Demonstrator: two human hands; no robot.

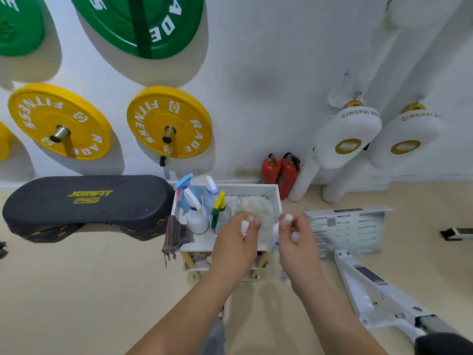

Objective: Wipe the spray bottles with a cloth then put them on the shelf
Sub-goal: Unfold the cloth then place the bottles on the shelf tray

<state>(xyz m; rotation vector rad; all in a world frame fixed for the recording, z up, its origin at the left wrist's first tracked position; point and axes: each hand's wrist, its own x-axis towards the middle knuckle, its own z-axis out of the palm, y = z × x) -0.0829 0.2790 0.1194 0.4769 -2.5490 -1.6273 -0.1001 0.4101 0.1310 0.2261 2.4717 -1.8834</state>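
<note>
Both hands work above the white shelf's near edge: right hand grips a small white spray bottle, left hand pinches white cloth. Best to turn the bottle while rubbing, keeping clear of wiped bottles at the shelf's left end.

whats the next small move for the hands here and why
Probably rub the white cloth in the left hand along the small white bottle held by the right hand. Both hover over the shelf's top tray, and the two are not visibly touching.
</note>
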